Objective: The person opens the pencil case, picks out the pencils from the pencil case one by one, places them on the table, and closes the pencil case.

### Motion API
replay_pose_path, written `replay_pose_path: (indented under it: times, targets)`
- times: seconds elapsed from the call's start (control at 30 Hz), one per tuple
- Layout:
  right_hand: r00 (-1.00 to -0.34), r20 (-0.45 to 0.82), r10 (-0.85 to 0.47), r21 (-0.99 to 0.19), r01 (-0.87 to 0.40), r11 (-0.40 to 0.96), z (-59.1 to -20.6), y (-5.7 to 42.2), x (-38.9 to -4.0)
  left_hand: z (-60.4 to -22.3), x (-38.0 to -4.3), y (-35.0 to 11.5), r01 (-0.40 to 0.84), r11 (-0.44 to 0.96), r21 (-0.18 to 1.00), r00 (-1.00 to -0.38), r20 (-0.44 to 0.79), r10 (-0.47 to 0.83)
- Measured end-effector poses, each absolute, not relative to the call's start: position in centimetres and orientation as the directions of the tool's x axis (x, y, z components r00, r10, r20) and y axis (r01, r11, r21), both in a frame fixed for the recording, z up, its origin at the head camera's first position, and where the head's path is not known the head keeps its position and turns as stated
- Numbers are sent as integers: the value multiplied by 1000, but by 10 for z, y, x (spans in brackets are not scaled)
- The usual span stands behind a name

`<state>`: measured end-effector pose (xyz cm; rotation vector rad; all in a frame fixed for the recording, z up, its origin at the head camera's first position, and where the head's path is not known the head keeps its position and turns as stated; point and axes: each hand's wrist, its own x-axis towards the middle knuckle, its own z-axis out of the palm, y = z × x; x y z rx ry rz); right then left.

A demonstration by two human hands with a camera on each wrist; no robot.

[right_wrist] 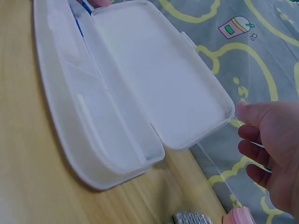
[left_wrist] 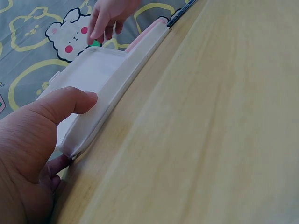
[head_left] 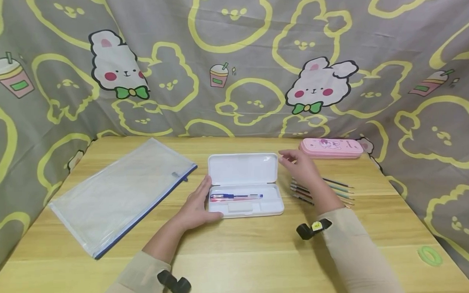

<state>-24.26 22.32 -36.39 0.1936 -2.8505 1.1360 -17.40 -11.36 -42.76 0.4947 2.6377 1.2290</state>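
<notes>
A white pencil case (head_left: 269, 205) lies with its lid (head_left: 243, 168) raised. Inside its tray are a blue-capped pen (head_left: 222, 196), a reddish pen (head_left: 222, 200) and a white block (head_left: 240, 207). My left hand (head_left: 195, 208) grips the case's left end, the thumb (left_wrist: 77, 101) on the front wall and the fingers round the side. Beside the lid's right edge is my right hand (head_left: 302, 165), loosely bent and holding nothing. In the right wrist view its thumb (right_wrist: 250, 113) is close to the lid's corner; whether they touch I cannot tell.
Several pencils (head_left: 340, 188) lie under and beside my right forearm. A pink pencil case (head_left: 331, 148) is at the back right. On the left lies a clear zip pouch (head_left: 124, 202) with a blue edge. A green ring (head_left: 430, 256) sits at the front right. Patterned cloth (head_left: 252, 107) hangs behind.
</notes>
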Motion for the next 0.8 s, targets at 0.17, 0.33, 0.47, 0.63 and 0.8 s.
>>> replay_pose_path:
  times: [0.17, 0.33, 0.47, 0.63, 0.8]
  targets:
    - [-996, 53, -71, -717, -87, 692, -366, 217, -254, -427, -173, -112, 216, 598, 772, -925, -34, 378]
    - [-996, 35, -77, -711, -79, 699, -368, 214, -257, -427, -171, -111, 218, 594, 775, -927, -26, 375]
    - [-995, 51, -82, -730, -93, 677, -368, 216, -252, -427, -170, -111, 213, 578, 788, -931, -16, 365]
    - [-991, 94, -100, -749, -137, 648, -368, 221, -238, -427, -170, -111, 217, 564, 797, -934, 0, 358]
    - [-986, 112, -121, -788, -162, 593, -371, 226, -218, -427, -170, -113, 218, 559, 800, -934, 5, 357]
